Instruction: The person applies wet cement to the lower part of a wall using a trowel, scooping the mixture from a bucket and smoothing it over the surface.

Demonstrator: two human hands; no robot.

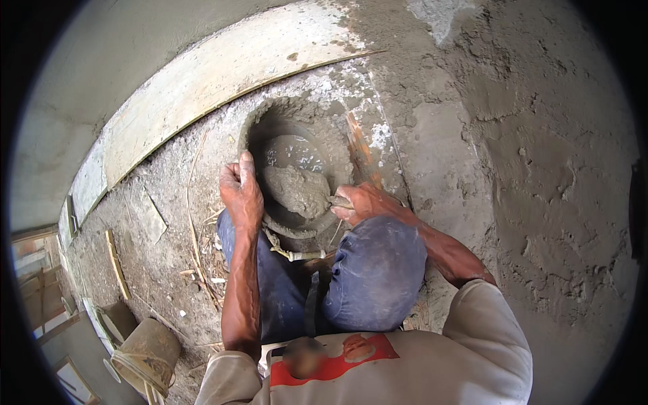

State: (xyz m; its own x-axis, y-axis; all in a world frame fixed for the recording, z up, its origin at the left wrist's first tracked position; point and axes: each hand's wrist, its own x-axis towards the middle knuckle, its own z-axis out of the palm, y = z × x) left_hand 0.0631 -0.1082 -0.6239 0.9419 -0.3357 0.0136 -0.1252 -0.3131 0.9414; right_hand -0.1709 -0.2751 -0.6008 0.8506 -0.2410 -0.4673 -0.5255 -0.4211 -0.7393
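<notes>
Between my knees stands a round, mortar-crusted bucket [262, 131] holding grey wet mortar and some water. My left hand [241, 196] is closed on the bucket's near-left rim, thumb pointing up. A trowel [339, 202] is gripped by its handle in my right hand [370, 204], at the right side of the bucket. A heap of thick mortar [297, 190] covers its blade inside the bucket, so the blade's shape is hidden. Below the bucket's near rim hangs a pale, rope-like handle [297, 256].
A long pale board [223, 59] lies along the far-left wall. Rough plaster covers the wall [553, 155] on my right. A reddish-brown wooden strip [363, 150] is beside the bucket. Another dirty bucket [152, 349] lies at lower left, near a wooden stick [117, 264] and scattered debris.
</notes>
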